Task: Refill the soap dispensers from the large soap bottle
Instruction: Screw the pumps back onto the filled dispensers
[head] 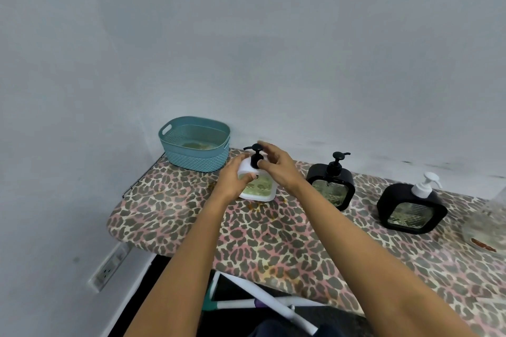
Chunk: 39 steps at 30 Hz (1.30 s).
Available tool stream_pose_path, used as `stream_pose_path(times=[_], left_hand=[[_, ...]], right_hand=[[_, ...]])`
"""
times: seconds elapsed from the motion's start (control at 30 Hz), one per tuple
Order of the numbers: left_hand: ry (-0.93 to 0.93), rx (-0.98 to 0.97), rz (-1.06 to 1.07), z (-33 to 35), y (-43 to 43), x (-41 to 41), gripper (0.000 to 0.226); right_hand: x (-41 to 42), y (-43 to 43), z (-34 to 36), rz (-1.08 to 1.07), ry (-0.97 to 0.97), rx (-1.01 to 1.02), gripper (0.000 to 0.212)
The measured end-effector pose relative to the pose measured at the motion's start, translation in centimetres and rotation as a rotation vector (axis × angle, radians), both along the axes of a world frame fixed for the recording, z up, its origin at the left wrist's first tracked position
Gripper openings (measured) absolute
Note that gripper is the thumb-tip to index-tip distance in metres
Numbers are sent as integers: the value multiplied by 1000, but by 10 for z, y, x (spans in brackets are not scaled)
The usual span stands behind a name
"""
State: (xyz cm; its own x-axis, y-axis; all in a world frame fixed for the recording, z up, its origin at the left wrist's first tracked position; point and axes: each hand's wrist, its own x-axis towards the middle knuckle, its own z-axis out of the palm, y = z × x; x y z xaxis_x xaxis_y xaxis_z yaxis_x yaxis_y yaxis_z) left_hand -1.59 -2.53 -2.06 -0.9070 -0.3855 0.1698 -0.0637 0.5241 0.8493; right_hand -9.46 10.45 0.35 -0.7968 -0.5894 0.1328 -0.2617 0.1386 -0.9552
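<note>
A white soap dispenser point(260, 189) with a black pump head point(256, 152) stands on the leopard-print board point(273, 241); greenish soap shows through its window. My left hand point(232, 178) grips its body from the left. My right hand point(276, 165) has its fingers around the pump's collar. Two black dispensers stand to the right: one with a black pump point(332, 182), one with a white pump point(412, 206). A large clear soap bottle point(490, 224) lies partly out of view at the right edge.
A teal plastic basket point(195, 143) sits at the board's far left corner against the wall. Brownish stains mark the cover near the white dispenser. Below the board's near edge are white metal legs point(262, 301) and a wall socket point(108, 271).
</note>
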Motion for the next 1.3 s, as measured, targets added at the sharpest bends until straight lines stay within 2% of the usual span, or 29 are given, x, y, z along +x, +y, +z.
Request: stream_pose_path(times=[0.07, 0.13, 0.23, 0.33, 0.4, 0.5, 0.63, 0.73, 0.8, 0.9, 0.97, 1.07, 1.3], left_hand=[[2, -10, 11, 0, 0, -1, 57], [4, -10, 10, 1, 1, -1, 55], [11, 4, -6, 0, 0, 0, 55], [12, 7, -19, -1, -2, 0, 55], [10, -21, -28, -1, -4, -1, 57], [23, -72, -78, -2, -8, -1, 55], [33, -82, -80, -1, -5, -1, 51], [32, -57, -102, 1, -4, 1, 49], [8, -13, -118, 2, -10, 3, 53], [-40, 52, -142, 7, -18, 4, 58], [-47, 27, -149, 10, -17, 2, 54], [-36, -55, -131, 9, -15, -1, 52], [9, -113, -109, 9, -9, 0, 49]], right_hand=[[-1, -2, 3, -25, 82, 40, 31], [-1, -4, 5, -144, 139, 57, 23], [-1, -4, 5, -195, 141, 77, 34], [-3, 1, 8, 2, 67, 123, 38], [-6, 5, 11, 79, 86, 160, 35], [-11, 6, 13, 39, 203, 203, 29], [-3, -4, 11, -102, 243, 149, 19], [5, -18, 8, -163, 310, 179, 25], [-1, -21, 11, -50, 308, 242, 24], [-16, -9, 25, 221, 189, 350, 27], [-22, -1, 32, 265, 188, 408, 30], [-21, 1, 31, 177, 276, 435, 32], [6, -9, 9, -124, 391, 320, 26]])
